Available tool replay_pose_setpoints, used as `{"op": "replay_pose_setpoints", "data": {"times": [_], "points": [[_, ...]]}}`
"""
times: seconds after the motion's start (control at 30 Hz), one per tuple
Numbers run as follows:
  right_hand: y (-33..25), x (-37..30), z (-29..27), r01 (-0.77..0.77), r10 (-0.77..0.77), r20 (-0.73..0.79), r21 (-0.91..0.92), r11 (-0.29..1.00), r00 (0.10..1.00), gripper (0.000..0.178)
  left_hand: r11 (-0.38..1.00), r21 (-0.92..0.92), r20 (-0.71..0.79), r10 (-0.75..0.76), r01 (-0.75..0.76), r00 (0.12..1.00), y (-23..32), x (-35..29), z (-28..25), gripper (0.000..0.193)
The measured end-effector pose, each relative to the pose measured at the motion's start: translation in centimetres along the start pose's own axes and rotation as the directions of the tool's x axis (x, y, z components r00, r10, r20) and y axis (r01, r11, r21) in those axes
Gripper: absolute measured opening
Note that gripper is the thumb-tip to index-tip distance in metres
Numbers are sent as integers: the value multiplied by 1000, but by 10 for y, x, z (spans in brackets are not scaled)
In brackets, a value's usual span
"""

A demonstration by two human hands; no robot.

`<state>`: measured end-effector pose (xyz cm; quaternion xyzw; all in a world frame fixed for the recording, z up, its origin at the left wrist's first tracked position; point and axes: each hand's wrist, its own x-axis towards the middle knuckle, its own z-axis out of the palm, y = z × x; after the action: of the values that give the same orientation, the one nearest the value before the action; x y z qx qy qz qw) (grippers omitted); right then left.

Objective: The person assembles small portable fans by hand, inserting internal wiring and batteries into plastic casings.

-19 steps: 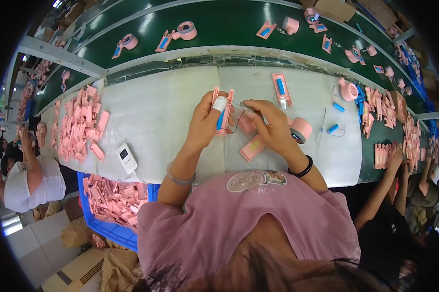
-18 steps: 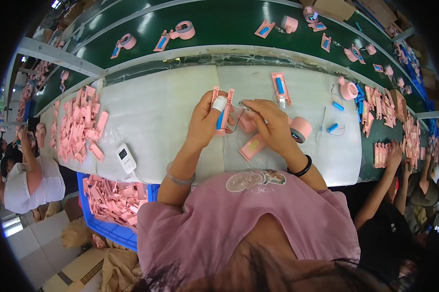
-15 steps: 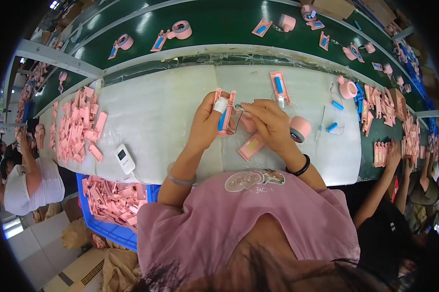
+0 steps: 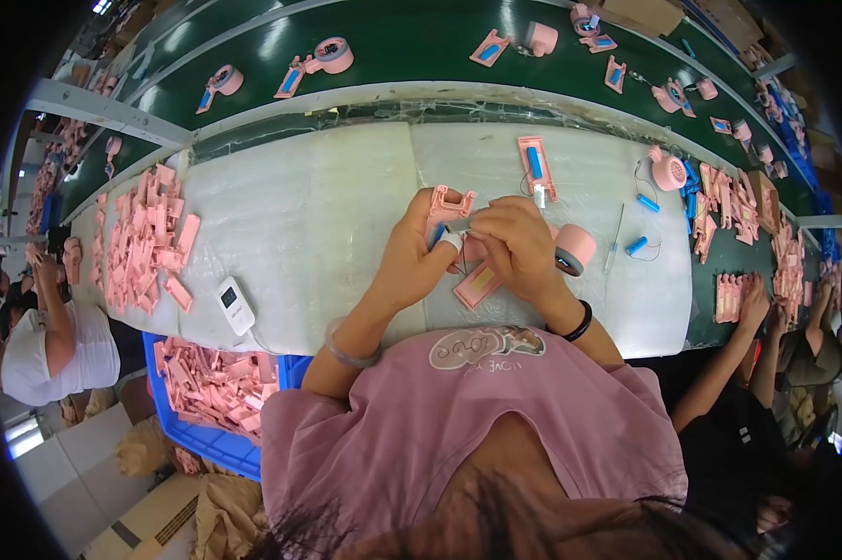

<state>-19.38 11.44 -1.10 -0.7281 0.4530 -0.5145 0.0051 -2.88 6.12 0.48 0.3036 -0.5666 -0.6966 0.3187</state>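
Observation:
My left hand (image 4: 411, 261), its thumb wrapped in white tape, is closed around a pink plastic handle shell (image 4: 452, 201). Part of a blue battery cell (image 4: 437, 233) shows inside the shell beside the thumb. Fingers pinched, my right hand (image 4: 521, 250) holds a small silvery part (image 4: 458, 226) against the shell; whether it is a circuit board I cannot tell. Below the hands lies another pink shell piece (image 4: 480, 285) with a yellowish patch. A round pink fan head (image 4: 575, 246) rests just right of my right hand, and its wiring is mostly hidden.
Pink shells heap on the left (image 4: 150, 243) and fill a blue crate (image 4: 211, 448). A white device (image 4: 235, 306) lies near the front edge. Farther right are a shell with battery (image 4: 535, 168), loose blue cells (image 4: 637, 246) and a thin tool (image 4: 615, 239). Beyond runs a green conveyor (image 4: 411, 56).
The shell has turned in my left hand, and my left thumb has come down beside the right fingertips. The silvery part is now against the shell. Conveyor pieces have shifted left.

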Motion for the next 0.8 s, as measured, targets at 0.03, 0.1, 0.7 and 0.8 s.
{"op": "replay_pose_setpoints", "data": {"times": [0.03, 0.1, 0.7, 0.8], "points": [[1, 0, 1, 6, -6, -8, 24, 1000, 1000, 22, 999, 30, 6, 29, -30, 1000, -1, -1, 0, 44], [2, -1, 3, 11, -10, -15, 47, 999, 1000, 23, 997, 57, 13, 57, -58, 998, -2, -2, 1, 44], [2, -2, 2, -13, 22, -129, 68, 998, 991, 23, 957, 263, 125, 92, -122, 988, -4, -3, 2, 45], [2, -1, -1, -37, 44, -118, 60, 998, 992, 22, 948, 263, 54, 173, -181, 983, -4, -1, 6, 39]]}}
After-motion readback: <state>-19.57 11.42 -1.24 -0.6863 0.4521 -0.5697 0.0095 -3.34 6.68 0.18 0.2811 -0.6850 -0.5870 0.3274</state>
